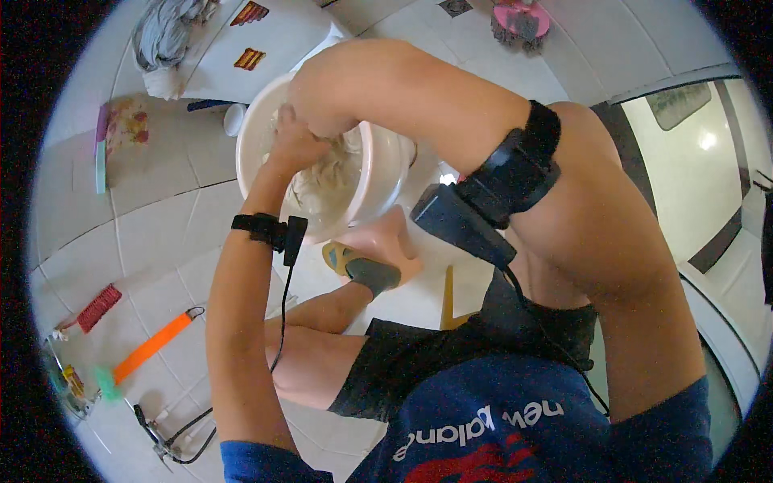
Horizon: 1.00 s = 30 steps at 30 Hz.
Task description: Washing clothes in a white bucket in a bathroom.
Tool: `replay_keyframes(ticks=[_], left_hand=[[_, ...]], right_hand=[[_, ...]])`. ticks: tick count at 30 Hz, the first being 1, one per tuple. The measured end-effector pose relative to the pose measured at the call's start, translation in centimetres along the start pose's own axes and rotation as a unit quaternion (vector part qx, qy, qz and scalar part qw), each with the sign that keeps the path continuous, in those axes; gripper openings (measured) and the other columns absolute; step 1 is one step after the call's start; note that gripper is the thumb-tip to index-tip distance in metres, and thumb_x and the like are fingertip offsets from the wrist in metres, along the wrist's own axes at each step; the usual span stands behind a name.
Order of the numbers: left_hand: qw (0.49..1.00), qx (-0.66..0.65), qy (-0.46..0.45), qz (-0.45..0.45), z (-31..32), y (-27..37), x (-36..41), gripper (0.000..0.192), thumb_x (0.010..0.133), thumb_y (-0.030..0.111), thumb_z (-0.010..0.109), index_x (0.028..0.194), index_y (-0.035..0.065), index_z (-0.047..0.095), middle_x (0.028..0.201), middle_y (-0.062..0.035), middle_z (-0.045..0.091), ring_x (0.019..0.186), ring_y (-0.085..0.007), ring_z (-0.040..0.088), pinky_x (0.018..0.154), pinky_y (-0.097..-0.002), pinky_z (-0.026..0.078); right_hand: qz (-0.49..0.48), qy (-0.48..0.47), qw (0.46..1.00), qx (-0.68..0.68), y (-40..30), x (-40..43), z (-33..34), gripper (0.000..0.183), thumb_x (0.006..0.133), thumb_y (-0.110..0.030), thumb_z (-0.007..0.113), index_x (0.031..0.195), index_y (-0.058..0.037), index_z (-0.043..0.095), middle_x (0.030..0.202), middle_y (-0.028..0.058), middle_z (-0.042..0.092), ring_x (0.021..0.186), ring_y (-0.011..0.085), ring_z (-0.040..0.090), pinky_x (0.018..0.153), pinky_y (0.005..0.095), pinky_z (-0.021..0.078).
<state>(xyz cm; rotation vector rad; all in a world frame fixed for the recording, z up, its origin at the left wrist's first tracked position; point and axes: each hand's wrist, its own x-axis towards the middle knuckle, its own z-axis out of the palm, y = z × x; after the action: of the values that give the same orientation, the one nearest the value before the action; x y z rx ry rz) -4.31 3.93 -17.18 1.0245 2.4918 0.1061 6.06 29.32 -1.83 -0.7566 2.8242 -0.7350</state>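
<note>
A wet off-white cloth (pixel 326 184) lies bunched in a pale, round plastic basin (pixel 246 145) in front of me. Both of my hands are inside the basin and meet over the cloth near its far side. My left hand (pixel 296 142) has its fingers curled at a fold of the cloth. Beside it, my right hand (pixel 323 111) looks closed, but its fingers are hidden behind the left hand and its own forearm. Black straps with dark devices and cables sit on both of my arms.
Close by the basin's right side is a pale tub wall (pixel 386 169), with a pink plastic piece (pixel 395 241) below. A slippered foot (pixel 362 268) rests near it. Leftward are an orange strap (pixel 154 345), a red scrub brush (pixel 99 308) and a hose (pixel 187 425). Grey cloth (pixel 163 36) hangs upper left.
</note>
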Motion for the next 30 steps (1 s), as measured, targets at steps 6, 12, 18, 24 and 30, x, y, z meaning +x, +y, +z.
replay_keyframes(ticks=[6, 12, 18, 24, 30], left_hand=[[0.985, 0.16, -0.057, 0.026, 4.4, 2.5, 1.1, 0.059, 0.079, 0.029, 0.072, 0.131, 0.0033, 0.058, 0.115, -0.0152, 0.069, 0.112, -0.041, 0.061, 0.098, -0.0455, 0.049], [0.985, 0.166, -0.021, -0.044, 4.9, 1.1, 1.1, 0.053, 0.081, 0.025, 0.072, 0.127, 0.0023, 0.059, 0.11, -0.0155, 0.07, 0.105, -0.038, 0.064, 0.094, -0.0444, 0.051], [0.985, 0.006, 0.161, -0.067, -4.0, 0.3, -0.9, 0.047, 0.083, 0.021, 0.072, 0.123, 0.0013, 0.06, 0.104, -0.0157, 0.07, 0.097, -0.0351, 0.067, 0.09, -0.0433, 0.052], [0.868, -0.321, 0.304, -0.227, -11.6, 0.7, -9.0, 0.031, 0.087, 0.013, 0.073, 0.112, 0.0016, 0.059, 0.095, -0.0098, 0.067, 0.088, -0.0166, 0.064, 0.076, -0.0333, 0.052], [0.785, -0.378, 0.433, -0.23, -12.5, 2.5, -10.9, 0.047, 0.087, 0.024, 0.078, 0.121, 0.0021, 0.054, 0.107, -0.0104, 0.063, 0.094, -0.0191, 0.063, 0.078, -0.0337, 0.052]], right_hand=[[0.114, -0.088, 0.989, 0.011, -1.9, 2.8, 0.7, 0.029, 0.075, -0.015, 0.075, 0.103, -0.0093, 0.08, 0.106, 0.013, 0.076, 0.096, 0.0298, 0.071, 0.082, 0.0437, 0.0558], [0.113, -0.087, 0.989, 0.038, -2.6, -0.6, -1.7, 0.025, 0.074, -0.014, 0.075, 0.099, -0.0086, 0.08, 0.103, 0.0133, 0.076, 0.094, 0.0296, 0.071, 0.08, 0.044, 0.0554], [-0.082, 0.145, 0.986, -0.019, 0.9, 0.5, 1.2, 0.016, 0.065, -0.015, 0.072, 0.077, -0.0072, 0.078, 0.08, 0.0182, 0.072, 0.082, 0.0403, 0.072, 0.069, 0.0489, 0.057], [0.029, -0.038, 0.999, -0.02, -1.8, 2.5, 1.0, 0.03, 0.077, -0.015, 0.069, 0.103, -0.0041, 0.079, 0.105, 0.0183, 0.074, 0.094, 0.0322, 0.07, 0.083, 0.0454, 0.0531], [-0.043, -0.041, 0.997, -0.039, 1.2, 5.1, 4.7, 0.032, 0.082, -0.023, 0.069, 0.109, -0.0075, 0.079, 0.107, 0.0177, 0.074, 0.099, 0.0309, 0.069, 0.087, 0.0446, 0.0519]])
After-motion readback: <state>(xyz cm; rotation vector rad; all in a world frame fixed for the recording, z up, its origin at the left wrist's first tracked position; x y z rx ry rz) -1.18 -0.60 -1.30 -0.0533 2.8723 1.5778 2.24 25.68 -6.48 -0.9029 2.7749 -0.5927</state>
